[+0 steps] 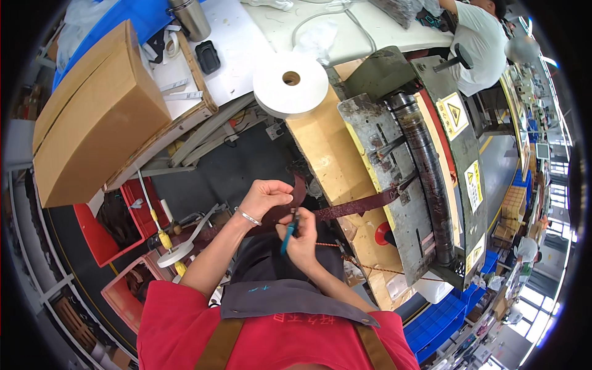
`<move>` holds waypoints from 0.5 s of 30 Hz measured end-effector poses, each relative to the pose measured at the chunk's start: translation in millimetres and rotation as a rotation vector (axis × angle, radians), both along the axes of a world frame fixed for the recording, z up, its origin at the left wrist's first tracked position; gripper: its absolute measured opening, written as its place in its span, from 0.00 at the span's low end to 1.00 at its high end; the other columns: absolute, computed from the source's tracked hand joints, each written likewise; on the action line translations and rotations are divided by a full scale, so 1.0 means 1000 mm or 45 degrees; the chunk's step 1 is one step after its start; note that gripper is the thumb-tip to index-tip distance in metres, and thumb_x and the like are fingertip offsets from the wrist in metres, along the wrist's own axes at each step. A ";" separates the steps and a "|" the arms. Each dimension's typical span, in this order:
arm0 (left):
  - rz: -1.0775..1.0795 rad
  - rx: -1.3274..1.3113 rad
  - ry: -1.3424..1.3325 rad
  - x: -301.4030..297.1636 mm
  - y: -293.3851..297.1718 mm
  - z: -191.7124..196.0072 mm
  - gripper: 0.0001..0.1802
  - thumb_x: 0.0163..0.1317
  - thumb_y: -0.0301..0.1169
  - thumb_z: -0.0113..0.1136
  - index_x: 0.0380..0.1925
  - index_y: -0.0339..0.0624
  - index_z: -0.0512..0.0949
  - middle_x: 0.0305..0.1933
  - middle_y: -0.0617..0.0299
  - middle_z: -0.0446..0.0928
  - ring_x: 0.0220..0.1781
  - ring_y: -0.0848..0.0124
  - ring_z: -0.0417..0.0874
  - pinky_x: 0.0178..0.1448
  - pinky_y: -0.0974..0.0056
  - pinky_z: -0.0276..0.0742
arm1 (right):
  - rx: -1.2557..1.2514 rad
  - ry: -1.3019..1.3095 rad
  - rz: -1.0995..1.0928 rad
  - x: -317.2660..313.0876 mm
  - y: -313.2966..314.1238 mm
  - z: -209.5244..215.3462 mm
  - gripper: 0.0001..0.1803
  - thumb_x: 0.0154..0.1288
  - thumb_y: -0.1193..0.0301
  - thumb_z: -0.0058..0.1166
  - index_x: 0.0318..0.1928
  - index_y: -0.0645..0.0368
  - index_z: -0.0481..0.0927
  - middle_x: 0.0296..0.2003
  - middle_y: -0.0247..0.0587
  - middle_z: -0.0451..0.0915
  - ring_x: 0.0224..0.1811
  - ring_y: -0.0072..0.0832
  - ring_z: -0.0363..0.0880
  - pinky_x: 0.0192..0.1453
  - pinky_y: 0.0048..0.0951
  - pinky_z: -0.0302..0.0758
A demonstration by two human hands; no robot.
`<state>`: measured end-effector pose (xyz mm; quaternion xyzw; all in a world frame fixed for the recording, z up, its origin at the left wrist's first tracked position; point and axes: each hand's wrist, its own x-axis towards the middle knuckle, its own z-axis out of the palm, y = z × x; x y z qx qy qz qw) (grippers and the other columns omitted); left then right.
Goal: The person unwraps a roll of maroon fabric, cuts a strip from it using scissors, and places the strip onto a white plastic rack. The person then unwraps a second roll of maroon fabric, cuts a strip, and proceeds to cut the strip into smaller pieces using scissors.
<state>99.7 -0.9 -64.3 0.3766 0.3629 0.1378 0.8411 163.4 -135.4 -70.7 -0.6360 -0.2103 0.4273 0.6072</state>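
A long maroon strip [354, 208] runs from the roller machine [425, 179] leftward across the front of my apron. My left hand [266, 198] is closed in a pinch on this strip, and one part of it hangs beyond my fingertips. Just to the right and a little nearer, my right hand [302, 239] grips a small teal-handled tool [287, 238]. Its dark tip points up at the strip, close to my left fingers. Whether that tip touches the strip, I cannot tell, and my fingers hide most of the tool.
A white roll [290, 84] stands beyond the wooden tray [327, 148] of the machine. Cardboard box [98, 117] rests on the left bench. Red crates [114, 222] sit at the left. A thin reddish cord [376, 269] crosses low right. Another person [478, 46] works at the far right.
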 end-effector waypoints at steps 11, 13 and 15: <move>-0.156 -0.034 -0.495 0.046 0.016 0.038 0.09 0.53 0.23 0.55 0.35 0.31 0.74 0.32 0.58 0.78 0.30 0.74 0.79 0.36 0.69 0.78 | -0.112 0.249 0.269 0.076 -0.047 0.063 0.28 0.55 0.63 0.55 0.53 0.57 0.58 0.38 0.33 0.63 0.37 0.19 0.63 0.41 0.19 0.65; -0.212 -0.040 -0.465 0.053 0.014 0.036 0.10 0.54 0.23 0.55 0.36 0.31 0.74 0.32 0.58 0.78 0.31 0.74 0.79 0.36 0.69 0.77 | -0.137 0.335 0.330 0.075 -0.053 0.065 0.28 0.56 0.61 0.54 0.53 0.56 0.58 0.38 0.34 0.63 0.38 0.19 0.63 0.42 0.20 0.66; -0.261 -0.028 -0.433 0.058 0.010 0.035 0.10 0.54 0.23 0.54 0.37 0.31 0.74 0.33 0.58 0.78 0.31 0.75 0.79 0.35 0.70 0.77 | -0.106 0.298 0.322 0.073 -0.051 0.064 0.28 0.57 0.59 0.52 0.53 0.56 0.57 0.39 0.34 0.63 0.39 0.20 0.63 0.42 0.20 0.65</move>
